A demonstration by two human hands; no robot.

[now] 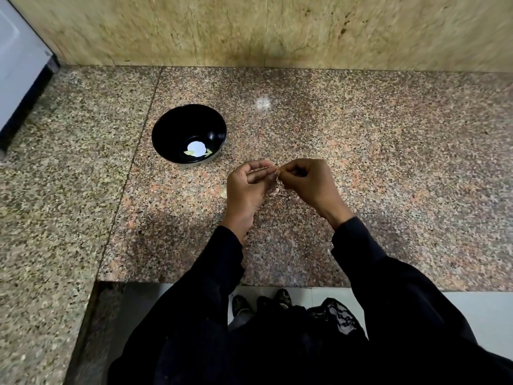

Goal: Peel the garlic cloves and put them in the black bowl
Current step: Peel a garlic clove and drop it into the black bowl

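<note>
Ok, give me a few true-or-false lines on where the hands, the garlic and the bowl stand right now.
1. Both hands are pinching at a garlic clove above the counter. True: the left hand and right hand meet on the garlic clove.
2. The black bowl sits to the right of the hands. False: the black bowl is to their left, farther back.
3. The bowl is full of peeled cloves. False: only a light reflection and a few pale bits show at its bottom.
4. Papery skin lies on the granite counter under the hands. True: garlic skin shows there.
</note>
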